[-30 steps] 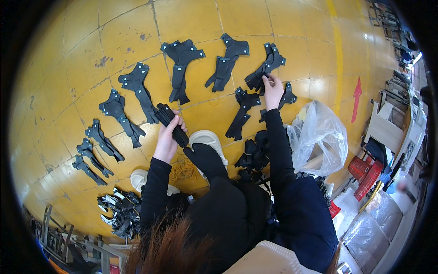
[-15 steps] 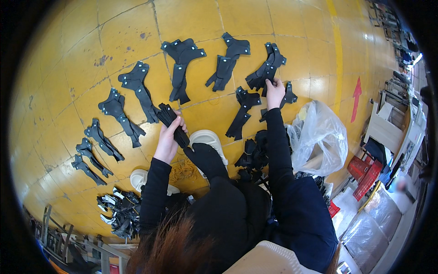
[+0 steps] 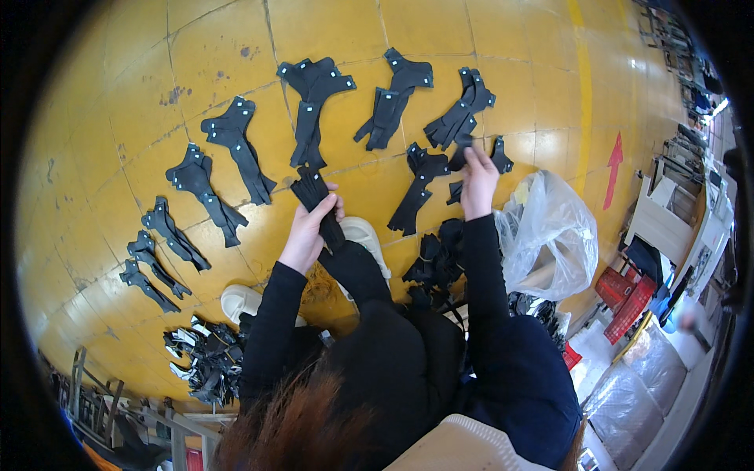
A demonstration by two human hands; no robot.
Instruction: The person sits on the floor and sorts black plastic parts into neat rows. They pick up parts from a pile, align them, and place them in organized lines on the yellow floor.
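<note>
Yellow floor (image 3: 141, 102): I see black cut pieces fanned beyond both hands | clear plastic bag (image 3: 550, 235) right of right hand | left hand (image 3: 308, 229) clenched around black stack (image 3: 318, 200) | right hand (image 3: 477, 182) pinching small black piece (image 3: 459, 157)

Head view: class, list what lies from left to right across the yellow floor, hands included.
Small black pieces → left hand holding a black stack → right hand on a black piece → clear plastic bag → red arrow.

A factory workshop floor — worn yellow painted concrete floor (image 3: 118, 94) with a red arrow marking (image 3: 613, 167), stacked red plastic crates (image 3: 626, 302).
</note>
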